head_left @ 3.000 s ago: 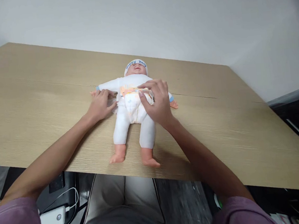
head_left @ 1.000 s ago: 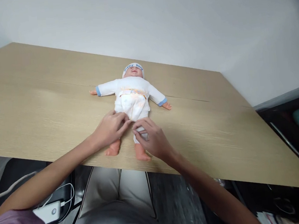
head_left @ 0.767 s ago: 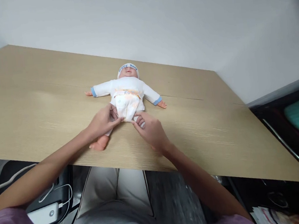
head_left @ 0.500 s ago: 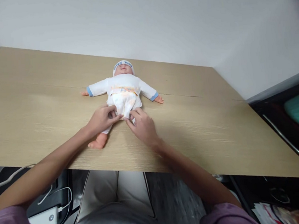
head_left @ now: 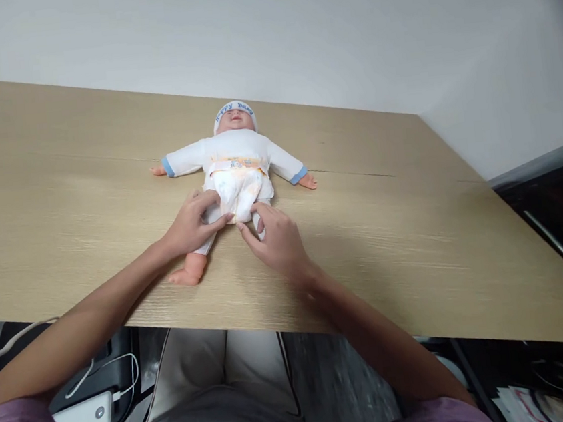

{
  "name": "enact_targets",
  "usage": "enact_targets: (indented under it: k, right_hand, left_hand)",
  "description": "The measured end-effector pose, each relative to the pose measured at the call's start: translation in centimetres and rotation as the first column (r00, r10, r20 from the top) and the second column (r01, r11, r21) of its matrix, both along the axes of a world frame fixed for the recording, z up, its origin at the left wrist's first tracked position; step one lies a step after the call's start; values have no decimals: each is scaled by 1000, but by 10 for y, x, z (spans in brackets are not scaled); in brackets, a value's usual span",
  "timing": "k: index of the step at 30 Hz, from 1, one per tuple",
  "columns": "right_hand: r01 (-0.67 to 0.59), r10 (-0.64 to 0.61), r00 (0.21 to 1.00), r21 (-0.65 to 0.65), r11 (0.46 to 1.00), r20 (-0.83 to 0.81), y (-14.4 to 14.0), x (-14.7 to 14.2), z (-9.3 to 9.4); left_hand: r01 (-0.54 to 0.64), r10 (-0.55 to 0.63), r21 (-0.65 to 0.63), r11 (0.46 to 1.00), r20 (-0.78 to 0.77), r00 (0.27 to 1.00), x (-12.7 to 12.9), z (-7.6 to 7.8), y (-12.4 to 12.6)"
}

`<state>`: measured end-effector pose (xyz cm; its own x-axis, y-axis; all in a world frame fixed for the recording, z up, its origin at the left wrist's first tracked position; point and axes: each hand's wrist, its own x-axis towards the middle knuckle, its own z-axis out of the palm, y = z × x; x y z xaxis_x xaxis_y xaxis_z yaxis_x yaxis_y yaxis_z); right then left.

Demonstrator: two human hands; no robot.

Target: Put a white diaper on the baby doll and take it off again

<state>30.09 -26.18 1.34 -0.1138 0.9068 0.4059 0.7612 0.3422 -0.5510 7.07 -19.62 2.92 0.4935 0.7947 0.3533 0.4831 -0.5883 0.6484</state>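
A baby doll (head_left: 241, 141) lies on its back, head away from me, in a white top with blue cuffs and a lettered white cap. A white diaper (head_left: 238, 183) with an orange printed waistband is around its hips. My left hand (head_left: 195, 223) is at the diaper's lower left edge, its fingers curled on the leg opening and its thumb at the crotch. Opposite it, my right hand (head_left: 277, 238) has curled fingers on the right leg edge, thumb near the crotch. One bare foot (head_left: 190, 271) shows below my left hand; my right hand hides most of the other leg.
The doll lies on a light wooden table (head_left: 390, 240) against a white wall. Below the front edge at left, a white power bank (head_left: 84, 416) with a cable rests on a black surface. Dark furniture (head_left: 560, 229) stands at the right.
My view has shifted slightly. Both hands stay at the diaper's leg edges, and the gaps between thumbs and fingers look a little wider. The doll lies in the same pose.
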Motion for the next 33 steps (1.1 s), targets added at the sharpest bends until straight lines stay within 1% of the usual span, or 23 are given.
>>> enact_targets:
  k: [4,8,11,13,15,17,19,22,25,27,30,33]
  right_hand:
    - [67,-79,987,-86,994,-143,1,-1,0]
    - [108,-131,940,-90,990,-315,0,2,4]
    - [135,-164,921,-105,985,-353,-1,8,8]
    - [132,-166,927,-121,984,-336,-2,11,11]
    - [131,-161,938,-118,984,-306,-2,13,12]
    - [139,-163,946,-106,985,-280,-2,14,12]
    - [140,-163,951,-106,984,-261,-2,13,12]
    - [123,-146,962,-112,986,-230,-1,14,13]
    - [99,-118,974,-103,990,-194,-1,14,14]
    - [82,-98,979,-96,992,-178,0,13,14]
    - [71,-88,978,-92,993,-187,1,12,12]
    - [79,-107,965,-123,989,-240,1,11,10]
  left_hand:
    - [-37,44,-80,996,74,996,-2,-5,4]
    - [31,8,-157,987,241,970,-4,-11,8]
    - [46,19,-180,983,346,938,-5,-19,10]
    - [32,61,-225,974,392,918,-5,-24,10]
    - [-13,135,-299,954,390,911,-5,-25,8]
    - [-85,211,-356,931,333,919,-5,-22,4]
    - [-145,247,-361,921,254,935,-6,-17,-1]
    - [-172,226,-315,933,145,963,-8,-10,-3]
    - [-137,166,-294,946,77,983,-8,-5,-2]
    - [-82,122,-340,937,99,988,-7,-3,-2]
    - [13,102,-451,892,229,968,-5,2,-3]
    - [100,120,-551,828,348,930,-4,5,-5]
